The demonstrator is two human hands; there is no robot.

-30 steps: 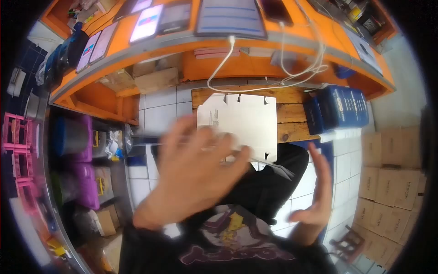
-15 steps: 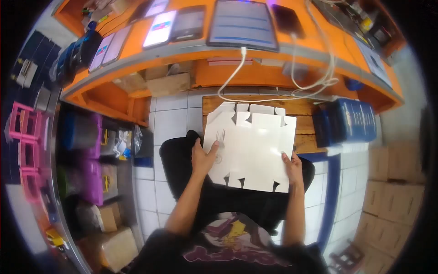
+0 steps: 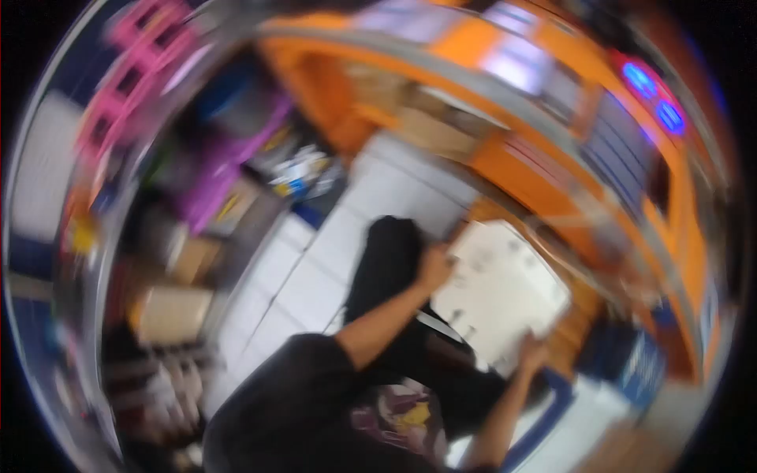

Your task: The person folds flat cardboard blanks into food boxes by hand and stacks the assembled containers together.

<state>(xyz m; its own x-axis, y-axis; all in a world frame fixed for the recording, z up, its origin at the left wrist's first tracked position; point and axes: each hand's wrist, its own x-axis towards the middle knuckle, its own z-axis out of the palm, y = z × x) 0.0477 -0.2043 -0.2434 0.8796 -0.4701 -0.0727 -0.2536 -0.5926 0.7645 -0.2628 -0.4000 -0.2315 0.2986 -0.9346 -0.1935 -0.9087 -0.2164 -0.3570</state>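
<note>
A flat white cardboard sheet (image 3: 509, 288) with blurred dark marks lies above my lap, tilted in the picture. It looks like an unfolded box. My left hand (image 3: 436, 268) is closed on its left edge. At the lower right edge my right hand (image 3: 533, 355) grips it, fingers partly hidden and smeared by motion. Beneath the sheet are my dark trousers (image 3: 386, 268), and a wooden board (image 3: 585, 311) shows beyond its right side.
An orange counter (image 3: 528, 177) bearing phones and a tablet (image 3: 623, 146) curves ahead. Blue boxes (image 3: 623, 359) stand at the right. At the left are shelves with a purple bin (image 3: 221, 181), a carton (image 3: 173, 314) and a pink rack (image 3: 130, 79). White floor tiles (image 3: 292, 268) lie between.
My view has swung left and tilted, blurring the picture. The counter now slants down to the right. Both hands still hold the sheet, whose printed side and cut flaps are now less distinct.
</note>
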